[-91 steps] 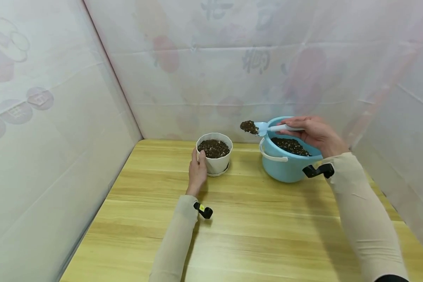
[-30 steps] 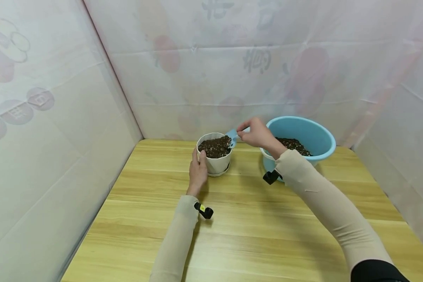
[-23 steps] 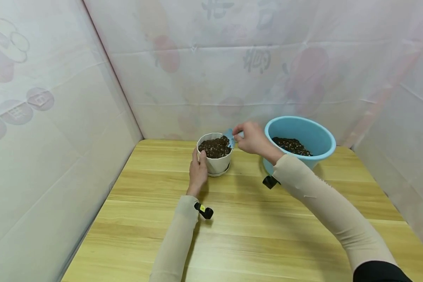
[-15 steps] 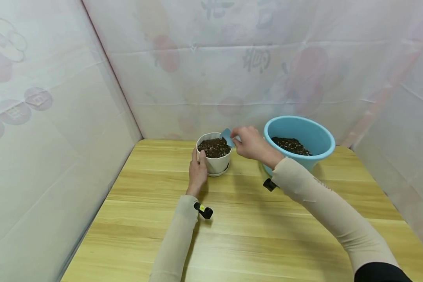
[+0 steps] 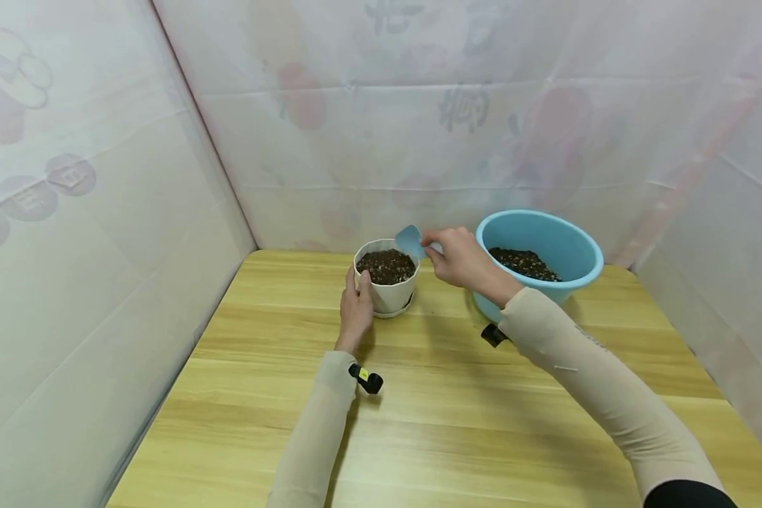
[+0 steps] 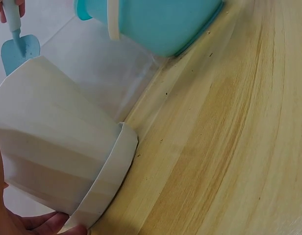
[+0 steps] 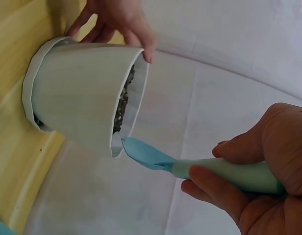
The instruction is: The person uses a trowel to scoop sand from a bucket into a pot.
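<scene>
Right hand (image 5: pixel 460 257) has its grip clamped on the pale handle of a small blue trowel (image 5: pixel 410 242); the blade sits empty at the far right rim of the white pot (image 5: pixel 386 279). Left hand (image 5: pixel 355 310) grips the pot's near left side, thumb over the rim. Pot is filled with dark soil, standing far centre on the worktop (image 5: pixel 457 423). Blue basin (image 5: pixel 536 264) just right, holding soil. Curtain walls close behind and left; near worktop open.
</scene>
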